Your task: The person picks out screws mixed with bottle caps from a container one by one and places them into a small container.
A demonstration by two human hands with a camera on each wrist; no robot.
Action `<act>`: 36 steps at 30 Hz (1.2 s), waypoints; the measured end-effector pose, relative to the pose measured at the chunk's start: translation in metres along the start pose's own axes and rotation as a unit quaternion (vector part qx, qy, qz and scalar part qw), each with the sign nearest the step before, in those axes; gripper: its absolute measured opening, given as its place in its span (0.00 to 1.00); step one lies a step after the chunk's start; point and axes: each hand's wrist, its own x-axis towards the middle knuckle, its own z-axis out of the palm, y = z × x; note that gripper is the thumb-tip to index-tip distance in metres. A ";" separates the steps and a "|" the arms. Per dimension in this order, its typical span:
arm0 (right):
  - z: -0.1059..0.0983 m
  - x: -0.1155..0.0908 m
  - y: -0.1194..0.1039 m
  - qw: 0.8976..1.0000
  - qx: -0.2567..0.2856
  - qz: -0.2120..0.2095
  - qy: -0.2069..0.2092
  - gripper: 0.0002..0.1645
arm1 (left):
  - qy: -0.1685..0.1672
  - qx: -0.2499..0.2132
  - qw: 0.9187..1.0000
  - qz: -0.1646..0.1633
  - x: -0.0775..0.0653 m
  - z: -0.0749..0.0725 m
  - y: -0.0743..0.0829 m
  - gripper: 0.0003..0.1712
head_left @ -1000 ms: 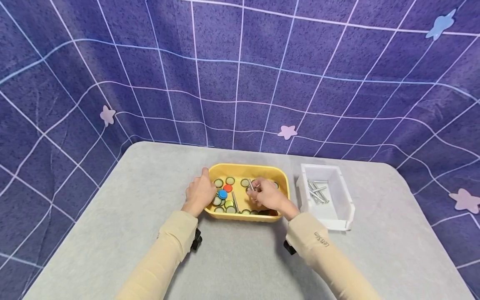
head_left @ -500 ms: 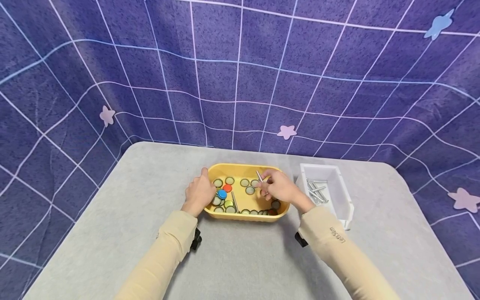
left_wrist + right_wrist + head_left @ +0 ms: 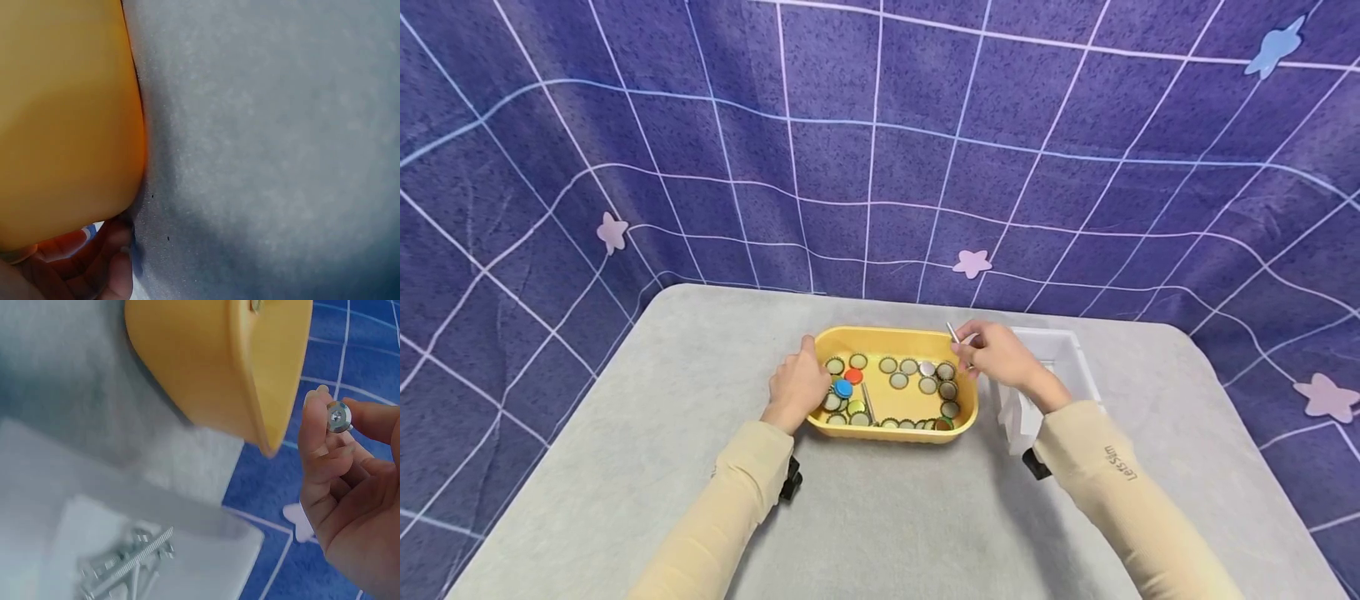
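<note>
In the head view my left hand (image 3: 797, 385) grips the left end of a yellow plastic bin (image 3: 891, 435); the left wrist view shows fingers (image 3: 112, 250) curled against its outer wall. My right hand (image 3: 1000, 354) is raised over the gap between the bin's right end and a white bin (image 3: 1063, 337), pinching a silver screw (image 3: 952, 332) between thumb and fingers. Its round recessed head faces the right wrist camera. Many bottle caps lie in the yellow bin, mostly undersides up, with a blue cap (image 3: 843, 388) and a red cap (image 3: 853, 377) among them. Another screw (image 3: 868, 404) lies there too.
The white bin stands right of the yellow one, partly hidden by my right arm. Inside it the right wrist view shows a heap of silver screws (image 3: 128, 565). Both bins rest on a grey table (image 3: 715, 350) before a purple grid-patterned curtain (image 3: 737, 150).
My right hand has lifted the screw out of the yellow bin and carried it rightward, to the side of the white bin. The left hand keeps its place on the rim.
</note>
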 end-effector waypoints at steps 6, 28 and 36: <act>-0.021 -0.004 0.005 1.000 -0.013 0.012 0.016 0.16 | 0.001 -0.001 1.000 0.001 -0.001 -0.001 0.000 0.23; -0.086 -0.039 0.054 0.995 -0.014 0.098 0.015 0.19 | -0.002 -0.002 1.000 0.000 -0.001 -0.001 0.001 0.24; -0.088 -0.042 0.063 0.991 -0.078 0.108 0.000 0.16 | -0.001 -0.004 1.000 -0.002 -0.002 -0.001 0.001 0.23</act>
